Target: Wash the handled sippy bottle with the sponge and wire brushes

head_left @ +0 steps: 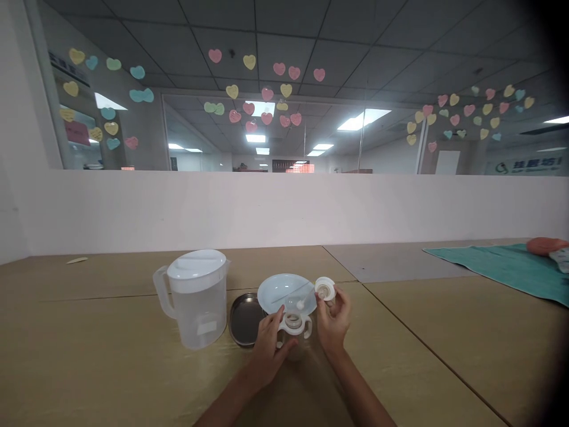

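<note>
Bowl (282,282) holds clear white-tipped piece (300,305); pitcher (200,311) lidded, metal tray (246,320) beside. Left hand (265,350) curls around open-topped handled bottle (294,328); right hand (333,326) pinches white cap (326,288).

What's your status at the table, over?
Left hand: holding two-handled bottle, mouth uncovered. Right hand: holding white cap, apart from bottle. Pale bowl close behind bottle.

The baby-bottle collar (294,331) and screw cap (325,289) are showing white; the bowl (269,292) is looking pale blue, the tray (244,319) dark grey, the desk (427,367) tan, the towel (493,264) teal.
</note>
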Demonstrator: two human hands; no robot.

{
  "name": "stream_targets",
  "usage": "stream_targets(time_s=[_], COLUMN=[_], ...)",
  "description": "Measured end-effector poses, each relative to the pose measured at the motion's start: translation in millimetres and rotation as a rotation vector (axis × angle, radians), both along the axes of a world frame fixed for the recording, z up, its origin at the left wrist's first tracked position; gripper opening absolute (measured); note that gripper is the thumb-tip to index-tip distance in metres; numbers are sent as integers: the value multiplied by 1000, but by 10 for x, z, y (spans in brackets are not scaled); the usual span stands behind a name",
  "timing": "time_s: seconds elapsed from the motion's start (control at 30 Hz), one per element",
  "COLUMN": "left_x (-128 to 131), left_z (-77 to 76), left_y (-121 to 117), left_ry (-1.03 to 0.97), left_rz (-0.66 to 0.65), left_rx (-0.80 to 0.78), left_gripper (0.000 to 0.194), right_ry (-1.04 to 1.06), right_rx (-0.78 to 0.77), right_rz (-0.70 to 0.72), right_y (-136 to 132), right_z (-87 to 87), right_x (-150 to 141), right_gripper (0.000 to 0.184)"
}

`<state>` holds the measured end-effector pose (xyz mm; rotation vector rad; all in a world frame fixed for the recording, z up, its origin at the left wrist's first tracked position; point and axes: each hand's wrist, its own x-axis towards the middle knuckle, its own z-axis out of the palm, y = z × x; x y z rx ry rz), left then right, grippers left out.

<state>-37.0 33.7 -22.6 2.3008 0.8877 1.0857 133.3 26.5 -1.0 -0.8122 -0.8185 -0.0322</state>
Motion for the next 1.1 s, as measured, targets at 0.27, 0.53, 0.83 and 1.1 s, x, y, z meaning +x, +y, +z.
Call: stream_targets(time_s=[0.27,0.53,0.83,1.1], left_x=[8,4,8,11], left_z=[9,14,-1,19], left_y=[-2,1,11,3], left_ry=[-18,2,12,5], left_rz=[13,22,24,21], left_rx=[5,-2,-9,4], left_gripper=[65,66,66,65], right_ry=[127,266,261,67], right_rx=[-96,-113,-185,-234], right_rz=[174,312,462,410], right_y=[3,164,278,245], right_z=[118,97,-18,-53], right_x=[13,193,227,201], right_gripper=[47,45,48,43])
